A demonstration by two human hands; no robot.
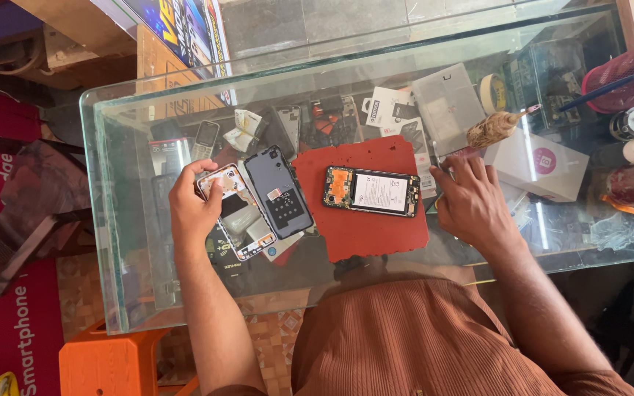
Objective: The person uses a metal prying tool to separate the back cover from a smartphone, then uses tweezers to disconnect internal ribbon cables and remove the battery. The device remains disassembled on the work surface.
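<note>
Phone frame (pixel 221 183): light, thin, brittle, pinched at top edge by left hand (pixel 194 209); right hand (pixel 471 202) empty, fingers spread on glass surface (pixel 111 220); handle by rim only.

A glass-topped counter (pixel 111 220) stands over patterned floor tiles (pixel 280 330) beside an orange stool (pixel 104 363)

Bare red mat (pixel 376 231) beside opened phone (pixel 373 191)
</note>
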